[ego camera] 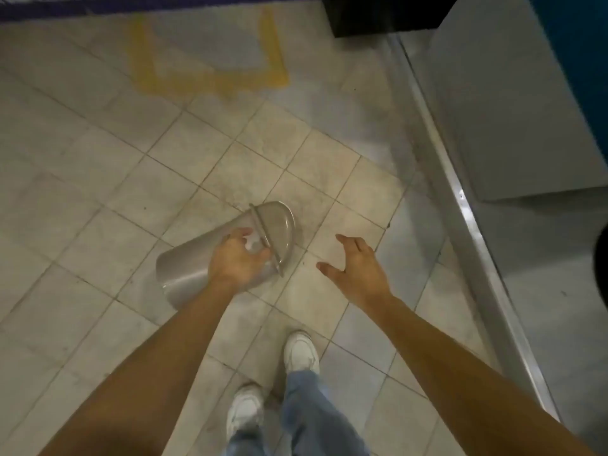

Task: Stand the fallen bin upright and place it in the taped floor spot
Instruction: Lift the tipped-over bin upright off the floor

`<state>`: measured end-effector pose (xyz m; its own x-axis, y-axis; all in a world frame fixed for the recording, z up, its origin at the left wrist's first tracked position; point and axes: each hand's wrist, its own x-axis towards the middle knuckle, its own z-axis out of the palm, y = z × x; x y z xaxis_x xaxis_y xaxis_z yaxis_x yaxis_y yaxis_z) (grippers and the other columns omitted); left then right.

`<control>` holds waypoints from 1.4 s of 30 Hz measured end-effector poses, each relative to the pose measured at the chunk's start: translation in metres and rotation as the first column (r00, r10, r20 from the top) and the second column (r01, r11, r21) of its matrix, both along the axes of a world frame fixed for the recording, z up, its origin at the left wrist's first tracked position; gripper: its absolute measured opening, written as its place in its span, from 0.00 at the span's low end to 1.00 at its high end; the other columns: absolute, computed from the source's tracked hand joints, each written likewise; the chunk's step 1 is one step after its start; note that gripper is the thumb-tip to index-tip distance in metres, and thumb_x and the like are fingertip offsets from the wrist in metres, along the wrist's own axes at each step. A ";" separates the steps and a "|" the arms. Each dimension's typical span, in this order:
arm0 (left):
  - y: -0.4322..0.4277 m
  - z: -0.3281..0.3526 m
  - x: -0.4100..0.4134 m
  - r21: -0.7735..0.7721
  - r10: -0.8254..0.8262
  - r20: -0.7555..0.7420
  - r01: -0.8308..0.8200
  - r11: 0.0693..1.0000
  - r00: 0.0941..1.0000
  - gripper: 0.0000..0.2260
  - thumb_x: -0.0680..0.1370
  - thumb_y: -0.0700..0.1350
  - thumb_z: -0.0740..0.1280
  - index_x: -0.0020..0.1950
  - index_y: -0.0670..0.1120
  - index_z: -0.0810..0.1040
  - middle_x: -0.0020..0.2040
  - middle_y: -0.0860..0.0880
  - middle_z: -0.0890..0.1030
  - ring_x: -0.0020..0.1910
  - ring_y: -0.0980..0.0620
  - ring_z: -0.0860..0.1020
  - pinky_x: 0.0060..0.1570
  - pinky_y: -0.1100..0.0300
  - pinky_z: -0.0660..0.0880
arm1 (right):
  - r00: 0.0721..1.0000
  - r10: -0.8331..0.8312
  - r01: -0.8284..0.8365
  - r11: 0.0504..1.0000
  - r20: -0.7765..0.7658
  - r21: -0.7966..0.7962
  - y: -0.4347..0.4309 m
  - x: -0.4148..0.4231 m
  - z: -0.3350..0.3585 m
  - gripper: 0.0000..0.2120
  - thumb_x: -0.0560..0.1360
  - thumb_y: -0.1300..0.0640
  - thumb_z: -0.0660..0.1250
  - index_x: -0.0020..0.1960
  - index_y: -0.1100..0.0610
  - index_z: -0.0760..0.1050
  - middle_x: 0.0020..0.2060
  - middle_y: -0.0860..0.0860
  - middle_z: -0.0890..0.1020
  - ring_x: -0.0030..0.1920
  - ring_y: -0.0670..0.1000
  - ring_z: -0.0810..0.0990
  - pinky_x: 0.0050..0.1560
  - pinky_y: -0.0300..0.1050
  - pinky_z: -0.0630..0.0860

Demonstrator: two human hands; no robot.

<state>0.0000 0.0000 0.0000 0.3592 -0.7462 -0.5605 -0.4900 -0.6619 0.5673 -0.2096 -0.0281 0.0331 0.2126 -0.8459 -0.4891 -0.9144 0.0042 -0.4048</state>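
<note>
Tiled floor (98, 199) | bin (184, 274) on its side near shoes | left hand (235, 263) grip wrapped near the lid rim | right hand (353, 268) spread, empty | tip up, steady with both | taped spot (210, 81) far ahead

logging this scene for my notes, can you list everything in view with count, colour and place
bin: one, grey, lying on its side on the floor, centre left
lid: one, grey, domed, on the bin's far end
tape outline: one, yellow, on the floor at the top
floor: beige tiles
black box: one, top edge
metal rail: one, silver, right side
shoes: two, white, bottom centre
jeans: blue, bottom centre
left hand: on the bin near the lid
right hand: open, apart from the bin
</note>
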 end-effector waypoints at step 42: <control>-0.046 -0.152 0.022 -0.264 0.230 -0.213 -0.283 0.922 0.950 0.29 0.65 0.43 0.74 0.63 0.47 0.69 0.44 0.51 0.78 0.46 0.47 0.81 0.48 0.50 0.80 | 0.825 -0.402 0.274 0.899 0.396 0.342 -0.027 0.035 -0.251 0.29 0.77 0.45 0.59 0.74 0.52 0.55 0.71 0.54 0.67 0.69 0.55 0.67 0.66 0.47 0.65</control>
